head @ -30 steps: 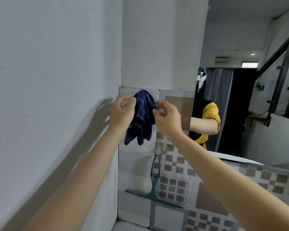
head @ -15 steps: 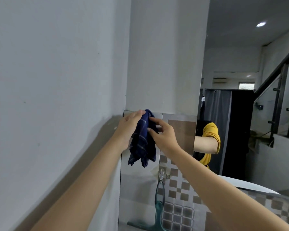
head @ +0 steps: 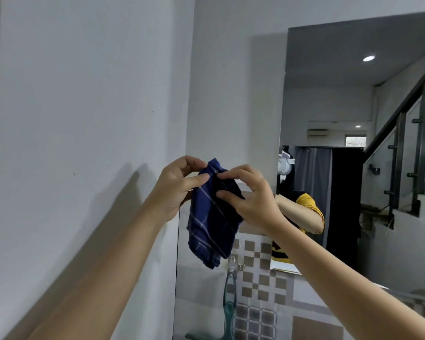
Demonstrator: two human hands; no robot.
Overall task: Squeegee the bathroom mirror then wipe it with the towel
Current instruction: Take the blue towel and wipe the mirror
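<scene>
A dark blue checked towel (head: pixel 212 224) hangs bunched in front of the tiled wall, left of the mirror (head: pixel 368 148). My left hand (head: pixel 179 186) pinches its top left corner between thumb and fingers. My right hand (head: pixel 248 195) grips its upper right edge. The mirror's left edge stands just right of my right hand and reflects a person in a yellow shirt. Below the towel a teal squeegee (head: pixel 228 300) hangs from a wall hook (head: pixel 232 262); its blade is mostly cut off by the frame's bottom edge.
A plain white wall (head: pixel 84 119) runs close along the left. Grey and brown checked tiles (head: pixel 258 285) cover the lower wall. The mirror reflects a staircase railing, a dark curtain and ceiling lights.
The view has tilted upward, bringing the mirror's top edge into view. Both hands stay on the towel and have shifted their grip along its top, spreading it a little.
</scene>
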